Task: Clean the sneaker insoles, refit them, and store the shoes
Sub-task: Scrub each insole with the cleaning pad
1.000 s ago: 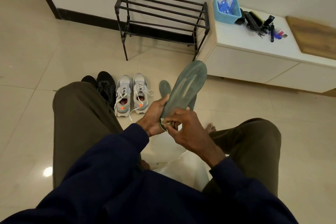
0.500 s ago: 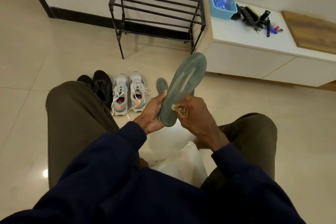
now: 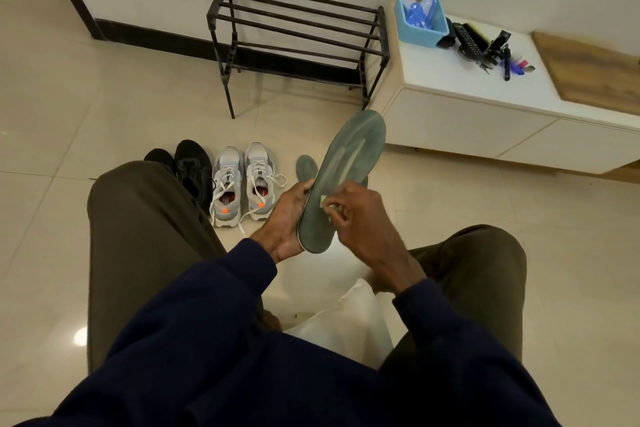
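Glossy tiles cover the floor (image 3: pixel 86 107), the shoe rack (image 3: pixel 298 28) at upper centre looks like matt dark metal, and the insole (image 3: pixel 349 163) is matt with pale streaks.

Grey-green insole (image 3: pixel 346 177): I am gripping its heel, toe pointing up and away, and pressing a small pale wad (image 3: pixel 325 202) on its face; second insole (image 3: pixel 306 166) and loose-laced grey sneakers (image 3: pixel 242 180) are lying side by side beyond it.

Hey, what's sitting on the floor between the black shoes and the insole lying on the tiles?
In the head view, the grey sneakers stand there side by side, laces loose, between the black shoes and the floor insole.
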